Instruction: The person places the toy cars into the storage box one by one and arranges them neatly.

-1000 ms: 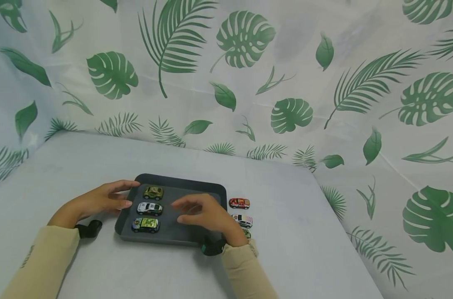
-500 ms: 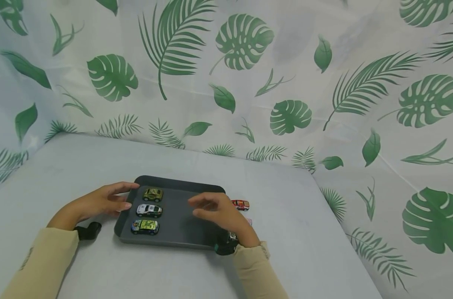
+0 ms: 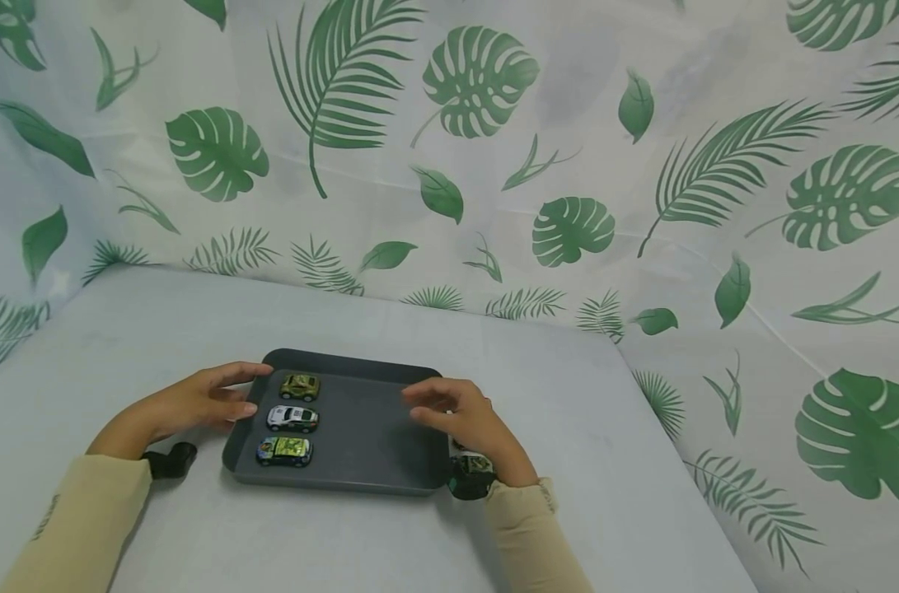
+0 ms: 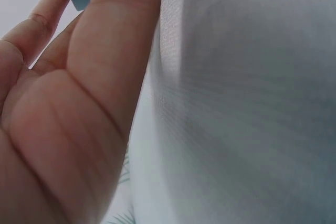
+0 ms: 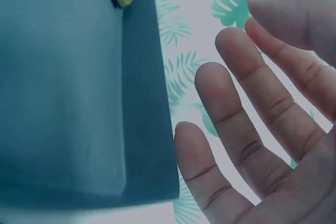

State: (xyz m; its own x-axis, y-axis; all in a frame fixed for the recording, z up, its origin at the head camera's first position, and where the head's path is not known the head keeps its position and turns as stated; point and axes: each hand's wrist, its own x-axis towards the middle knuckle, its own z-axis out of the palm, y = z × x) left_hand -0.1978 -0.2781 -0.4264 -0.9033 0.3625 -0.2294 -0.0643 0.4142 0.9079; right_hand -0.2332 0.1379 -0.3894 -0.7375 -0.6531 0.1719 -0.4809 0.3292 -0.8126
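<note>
A dark grey tray (image 3: 367, 428) lies on the white-covered table. Along its left side three toy cars stand in a column: an olive-gold one (image 3: 299, 386), a white one (image 3: 292, 418) and a yellow-green one (image 3: 284, 451). My left hand (image 3: 185, 408) rests at the tray's left rim, fingers fairly straight and fingertips right at the edge. Over the right rim hovers my right hand (image 3: 467, 416), its fingers loosely bent around nothing. In the right wrist view, its spread fingers (image 5: 215, 90) appear beside the tray's wall. Toy cars right of the tray are mostly hidden behind this hand.
White cloth printed with green leaves (image 3: 575, 231) hangs behind and to the right of the table (image 3: 605, 461). A dark wrist camera (image 3: 170, 461) sits at my left cuff.
My right hand has moved right, from above the tray's middle to its right rim, covering the cars beyond it. My left hand and the three cars in the tray have stayed put.
</note>
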